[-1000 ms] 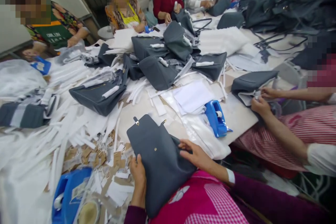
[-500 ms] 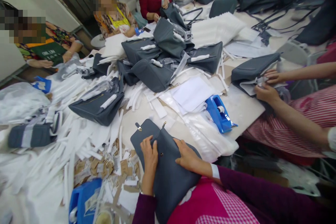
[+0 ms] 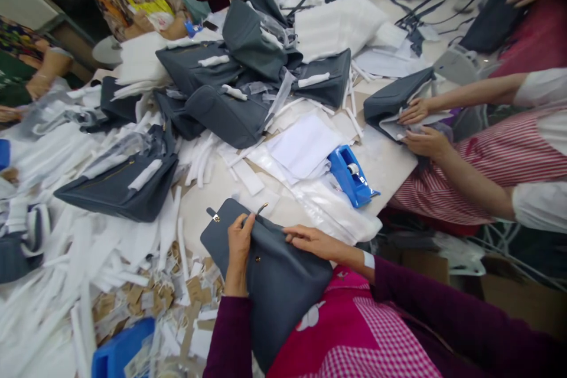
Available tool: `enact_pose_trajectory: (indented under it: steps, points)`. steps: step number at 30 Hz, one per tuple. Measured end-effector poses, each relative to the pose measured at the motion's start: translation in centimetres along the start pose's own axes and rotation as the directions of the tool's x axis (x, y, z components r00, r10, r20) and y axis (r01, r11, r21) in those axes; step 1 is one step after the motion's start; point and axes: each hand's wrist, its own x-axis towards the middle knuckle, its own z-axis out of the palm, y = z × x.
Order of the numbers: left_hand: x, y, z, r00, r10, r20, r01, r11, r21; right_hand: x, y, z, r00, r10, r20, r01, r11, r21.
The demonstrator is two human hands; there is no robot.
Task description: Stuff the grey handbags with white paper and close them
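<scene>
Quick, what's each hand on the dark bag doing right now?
Left hand: closed on the bag near its top edge.
Right hand: touching the bag's edge; can't tell if it's gripping.

Behind the handbag (image 3: 283,289) at lower centre, heaped bags (image 3: 225,115) lay on the counter (image 3: 392,159), a tape dispenser (image 3: 355,190) right of centre.

One dark bag (image 3: 283,286), flap up, against my pink apron (image 3: 339,325); my left hand (image 3: 239,248) and right hand (image 3: 316,242) touching it. Beyond: blue tape dispenser (image 3: 348,172), white sheets (image 3: 301,144).
</scene>
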Motion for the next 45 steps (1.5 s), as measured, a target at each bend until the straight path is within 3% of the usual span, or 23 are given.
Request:
enact_pose_trajectory:
  steps: [3,6,10,13,18,21,25,30,33,35,38,42,45]
  points:
    - [0.1,-0.6,0.9,0.994,-0.046,-0.098,0.029,0.985,-0.17,-1.9,0.2,-1.2,1.0,0.013,0.02,-0.013,1.0,0.027]
    - [0.3,-1.1,1.7,0.977,-0.084,-0.194,0.023,0.955,-0.297,-3.5,0.3,-0.6,0.998,0.054,0.008,-0.054,0.996,-0.065]
    - [0.6,-1.3,2.4,0.96,-0.079,-0.269,-0.023,0.935,-0.354,-4.3,0.6,1.4,0.979,0.112,-0.169,-0.154,0.954,-0.258]
    - [0.9,-1.7,2.7,0.952,-0.063,-0.3,-0.036,0.949,-0.313,-3.9,0.9,2.2,0.945,0.19,-0.267,-0.269,0.916,-0.298]
    - [1.7,-3.2,3.2,0.949,0.004,-0.314,-0.055,0.987,-0.152,-2.1,1.5,1.6,0.946,0.229,-0.231,-0.307,0.863,-0.402]
    - [2.2,-4.0,3.6,0.94,0.066,-0.334,-0.062,0.998,0.023,-0.7,2.2,1.0,0.922,0.322,-0.213,-0.385,0.8,-0.461]
    - [2.6,-4.4,4.2,0.918,0.146,-0.368,-0.033,0.955,0.296,1.4,2.9,0.5,0.875,0.44,-0.201,-0.477,0.714,-0.513]
    - [2.7,-4.1,4.5,0.921,0.195,-0.336,-0.015,0.882,0.471,3.6,3.2,0.2,0.834,0.5,-0.232,-0.534,0.629,-0.565]
    - [2.5,-4.0,4.3,0.918,0.209,-0.338,-0.031,0.885,0.464,4.7,3.3,0.0,0.882,0.408,-0.235,-0.463,0.663,-0.589]
    - [2.2,-4.0,3.9,0.919,0.205,-0.338,-0.057,0.915,0.4,5.1,3.3,-0.2,0.907,0.396,-0.147,-0.406,0.721,-0.562]
    - [1.6,-3.9,3.3,0.924,0.183,-0.336,-0.089,0.957,0.276,4.7,3.0,-0.1,0.884,0.468,-0.004,-0.415,0.781,-0.467]
    - [1.0,-4.0,3.1,0.914,0.151,-0.377,-0.085,0.979,0.185,3.6,3.4,0.6,0.903,0.405,-0.143,-0.414,0.73,-0.544]
    - [1.1,-4.5,4.0,0.925,0.153,-0.349,-0.057,0.961,0.269,3.7,4.6,0.6,0.852,0.485,-0.197,-0.5,0.646,-0.577]
